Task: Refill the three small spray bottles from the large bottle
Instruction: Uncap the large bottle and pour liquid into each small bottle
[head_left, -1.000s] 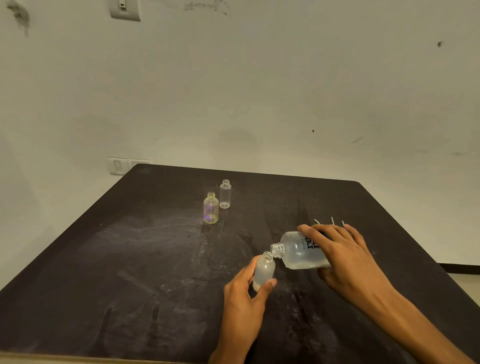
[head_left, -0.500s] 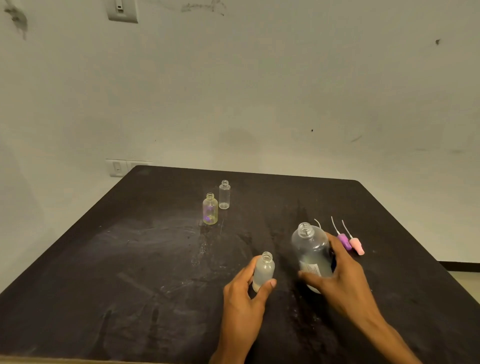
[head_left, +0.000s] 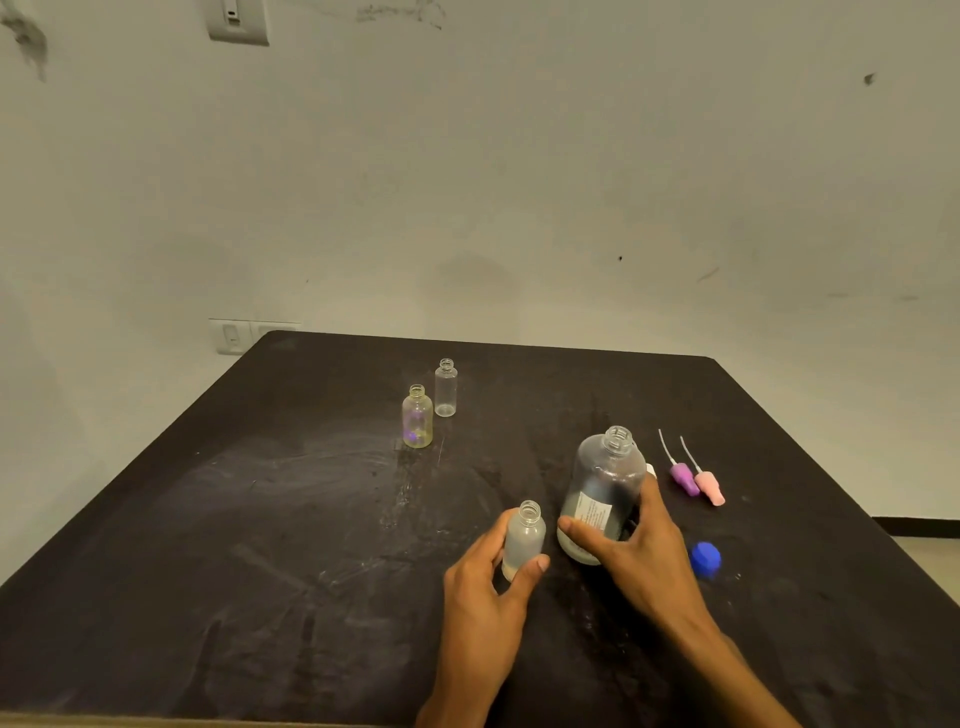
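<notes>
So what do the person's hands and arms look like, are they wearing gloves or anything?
No gloves. Both the left hand and the right hand are bare, and so are the forearms down to the bottom of the picture: no sleeves show. I see no rings, watch or bracelet. The fingers are slim, with short nails.

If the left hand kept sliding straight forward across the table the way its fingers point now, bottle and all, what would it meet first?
Probably nothing soon. The left hand, gripping the frosted small bottle, points up the table; that line looks free, passing between the iridescent bottle and the large bottle. Depth is uncertain.
</notes>
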